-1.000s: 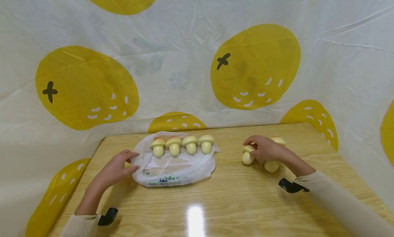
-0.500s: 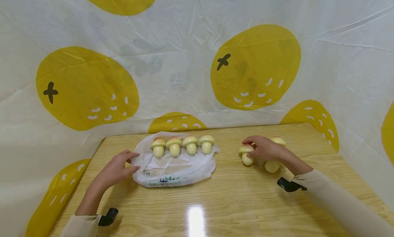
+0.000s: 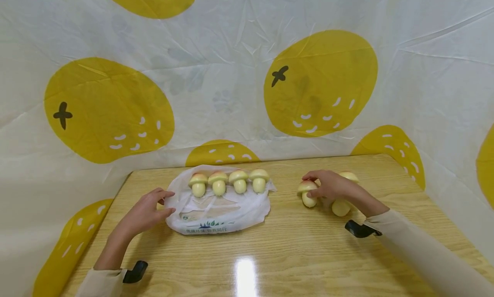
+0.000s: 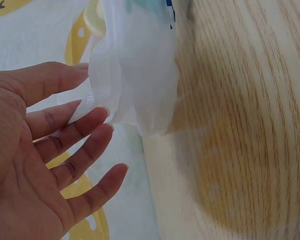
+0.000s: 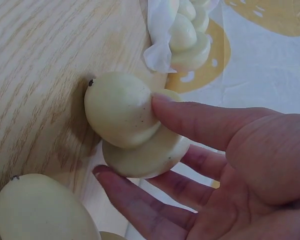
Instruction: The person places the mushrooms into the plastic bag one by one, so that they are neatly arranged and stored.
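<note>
My right hand (image 3: 332,186) holds a pale yellow toy mushroom (image 3: 308,194) with a reddish cap, between thumb and fingers. In the right wrist view, the thumb lies on the held toy mushroom (image 5: 122,107) near where stem meets cap; whether it touches the table cannot be told. Another toy mushroom (image 3: 341,208) lies partly hidden behind that hand. My left hand (image 3: 148,209) is at the left edge of a white plastic bag (image 3: 247,217), thumb and fingers apart. In the left wrist view its relaxed fingers touch the crumpled bag (image 4: 140,75). Several toy mushrooms (image 3: 218,183) lie in a row on the bag.
The wooden table (image 3: 293,254) carries everything, with a bright reflection near its front. Behind it and at the sides hangs a white cloth (image 3: 227,82) printed with large yellow fruit. A black wrist strap (image 3: 360,229) sits on the right arm, another (image 3: 135,272) on the left.
My right hand has moved slightly left with the toy mushroom, which has shifted left and turned a little, its cap now more exposed. The left hand and the bag have stayed put.
</note>
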`<state>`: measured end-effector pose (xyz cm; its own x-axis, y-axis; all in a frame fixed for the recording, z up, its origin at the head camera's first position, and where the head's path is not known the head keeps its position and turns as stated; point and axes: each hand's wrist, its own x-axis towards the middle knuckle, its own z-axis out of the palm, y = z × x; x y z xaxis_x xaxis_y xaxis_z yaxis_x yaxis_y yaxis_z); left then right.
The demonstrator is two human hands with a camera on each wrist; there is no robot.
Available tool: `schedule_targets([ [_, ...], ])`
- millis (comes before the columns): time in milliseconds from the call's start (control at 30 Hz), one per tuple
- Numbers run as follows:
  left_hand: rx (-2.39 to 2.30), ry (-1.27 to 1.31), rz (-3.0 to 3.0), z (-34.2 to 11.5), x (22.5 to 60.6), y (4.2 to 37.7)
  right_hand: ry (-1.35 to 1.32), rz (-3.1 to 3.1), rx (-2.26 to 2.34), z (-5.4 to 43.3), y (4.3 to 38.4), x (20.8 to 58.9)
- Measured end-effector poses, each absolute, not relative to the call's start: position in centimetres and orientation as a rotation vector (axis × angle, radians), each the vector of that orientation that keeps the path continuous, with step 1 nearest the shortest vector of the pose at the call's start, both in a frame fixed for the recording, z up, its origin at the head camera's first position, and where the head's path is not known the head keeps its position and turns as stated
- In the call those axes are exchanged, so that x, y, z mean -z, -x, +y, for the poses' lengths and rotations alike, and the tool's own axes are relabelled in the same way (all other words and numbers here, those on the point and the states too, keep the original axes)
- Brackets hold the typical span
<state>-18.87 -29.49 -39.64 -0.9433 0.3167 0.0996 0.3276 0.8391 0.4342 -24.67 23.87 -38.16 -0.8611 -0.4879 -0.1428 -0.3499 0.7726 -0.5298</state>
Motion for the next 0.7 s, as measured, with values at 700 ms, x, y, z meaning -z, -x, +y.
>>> schedule_targets([
  [700,0.711,0.54,-2.992,-29.65,39.75,18.88,0.54,2.588,0.857,23.23,24.8,38.57],
])
